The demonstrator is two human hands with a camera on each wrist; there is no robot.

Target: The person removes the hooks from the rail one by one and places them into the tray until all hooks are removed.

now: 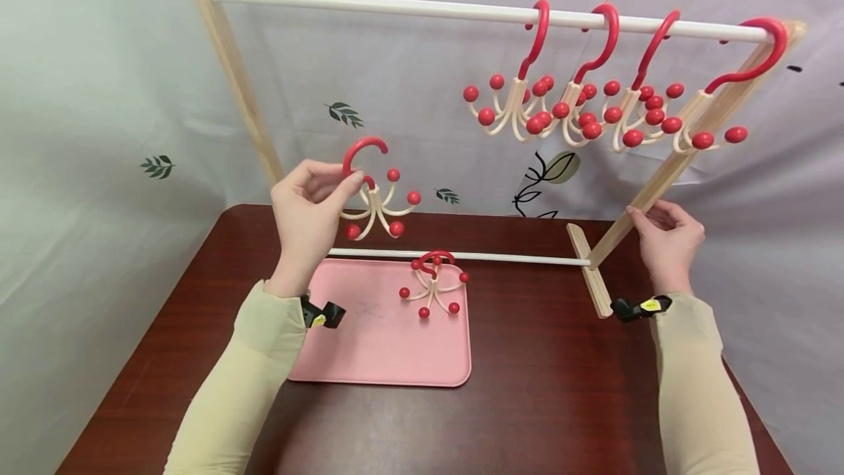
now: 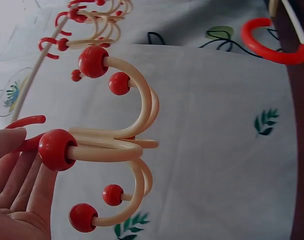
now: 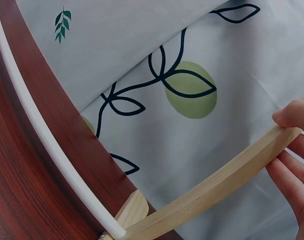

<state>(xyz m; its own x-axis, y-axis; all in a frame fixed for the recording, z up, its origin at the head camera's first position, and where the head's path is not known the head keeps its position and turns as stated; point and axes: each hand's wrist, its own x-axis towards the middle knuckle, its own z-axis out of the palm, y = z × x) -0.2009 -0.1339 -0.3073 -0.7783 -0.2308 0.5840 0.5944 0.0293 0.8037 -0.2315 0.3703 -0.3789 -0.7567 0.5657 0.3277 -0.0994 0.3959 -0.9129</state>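
My left hand pinches the red hook of a multi-arm hanger between thumb and fingers, holding it upright above the pink tray. In the left wrist view the cream arms of this hanger spread out, each tipped with a red ball. My right hand grips the right wooden post of the rack low down, thumb on one side and fingers on the other; the right wrist view shows the same post. A second hanger of this kind lies on the tray's right part.
Several matching hangers hang on the right half of the white top rail. A lower white bar joins the posts near the table. The rack's foot sticks out toward me. Printed cloth stands behind.
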